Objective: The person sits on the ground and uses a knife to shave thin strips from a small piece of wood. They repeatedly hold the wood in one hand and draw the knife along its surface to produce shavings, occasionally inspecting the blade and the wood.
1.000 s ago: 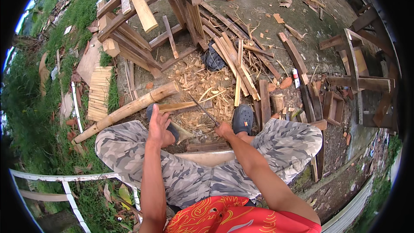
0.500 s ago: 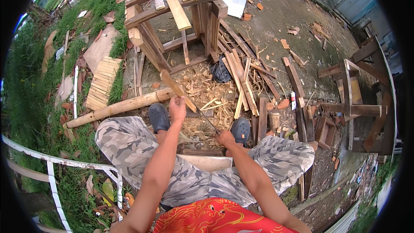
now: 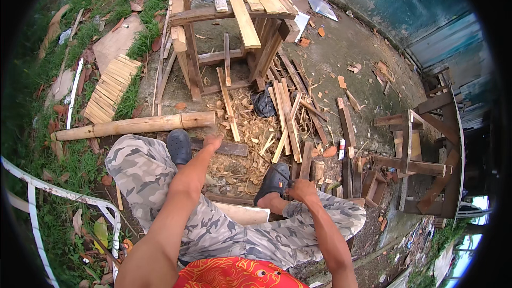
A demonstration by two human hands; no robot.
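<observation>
My right hand point(image 3: 303, 191) is closed round the handle of a knife point(image 3: 282, 176); the thin dark blade lies across my right clog point(image 3: 273, 184) in the view, and the handle is mostly hidden. My left hand point(image 3: 212, 142), smeared by motion, holds nothing; its fingers look apart. It hovers by the dark wooden plank point(image 3: 233, 149) and the end of a thick bamboo pole point(image 3: 149, 126). Just beyond it, a bamboo strip point(image 3: 228, 104) slants over the pale shavings, apart from the hand.
Ahead stands a wooden frame point(image 3: 194, 72) with bamboo slats point(image 3: 248, 24) on top. More split strips point(image 3: 285, 112) lie right of a black plastic bag point(image 3: 264, 102). A bundle of short slats point(image 3: 113, 88) rests on the grass. At right is a wooden structure point(image 3: 421, 162); white metal rails point(image 3: 64, 194) stand at left.
My left hand has let go of the bamboo strip, now lying farther off on the shavings. My right hand has drawn the knife back to the right, towards my knee. The view has shifted.
</observation>
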